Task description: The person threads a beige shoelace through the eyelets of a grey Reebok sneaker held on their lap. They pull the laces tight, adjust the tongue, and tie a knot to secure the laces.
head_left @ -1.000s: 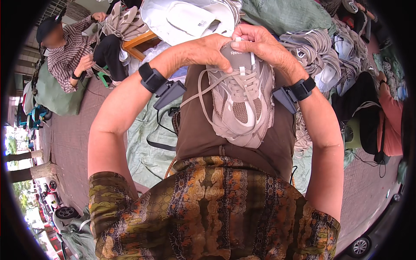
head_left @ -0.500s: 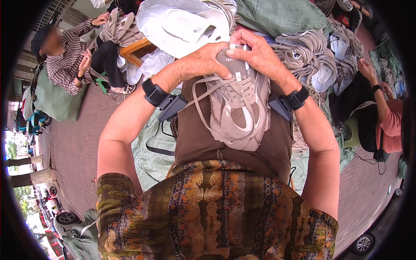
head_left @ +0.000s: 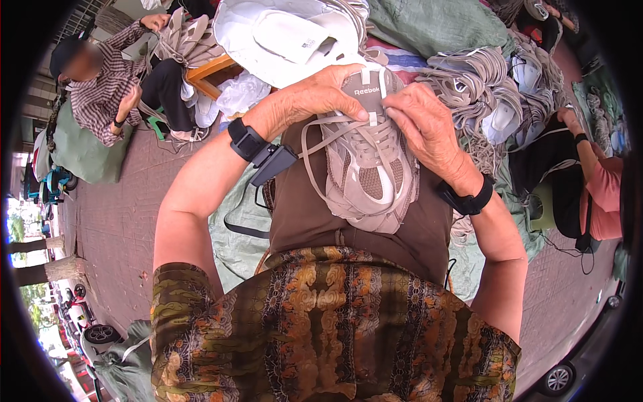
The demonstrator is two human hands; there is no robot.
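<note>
Starting from the left, see a loose lace looping out over brown trousers. Just right of that, find the left hand grasping a beige shoe upper by its top end, with thumb pressed on the tongue above the lacing and fingers partly out of sight behind the edge. Further right, meet the right hand, bent at the upper's right edge, with thumb and forefinger drawn close together; cannot tell whether closed on a lace end. Judging by this pose, probably busy threading or adjusting lace near the top holes. Likely calls next for steadying with the left hand and a fine pinch with the right, without skewing the tongue.

As for direction, lying on the lap, with toe toward the wearer's body and tongue end pointing away. Running lengthwise almost straight from near to far, roughly parallel to the thighs.
</note>
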